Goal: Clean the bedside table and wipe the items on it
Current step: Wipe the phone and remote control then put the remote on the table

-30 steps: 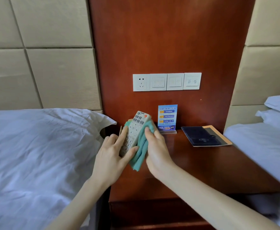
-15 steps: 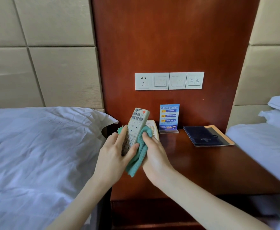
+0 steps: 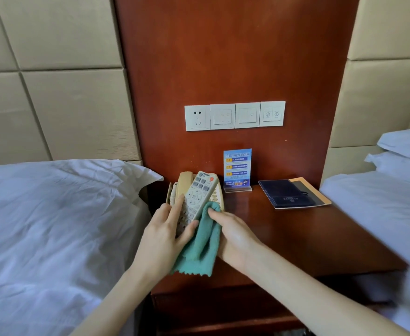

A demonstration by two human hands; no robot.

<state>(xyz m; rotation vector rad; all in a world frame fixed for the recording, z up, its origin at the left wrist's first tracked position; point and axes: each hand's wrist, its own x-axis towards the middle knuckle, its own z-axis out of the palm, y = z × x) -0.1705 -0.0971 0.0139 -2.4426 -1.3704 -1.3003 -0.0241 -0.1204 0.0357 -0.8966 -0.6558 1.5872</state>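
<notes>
**A:** The left grip, what does it hold?
**B:** It curls round the lower half of the white remote, thumb across the keys, fingers along the left edge. The remote tilts up and away from it, with the buttons facing the camera.
**A:** And the right grip?
**B:** It pinches the green cloth against the remote's right edge, fingertips bunched into the fold. The rest of the cloth hangs below both grips, above the bench.
**A:** What lies beyond the grips?
**B:** Just behind the remote, a cream telephone sits at the back left of the bench. Right of it a blue sign stands upright in a clear holder. Farther right, well apart from the right grip, a dark folder lies flat on a tan sheet.
**A:** And higher up?
**B:** A row of white switches with a socket is on the wooden panel. A white bed lies left of the left grip, and a second bed lies right of the right grip, with pillows at its head
</notes>
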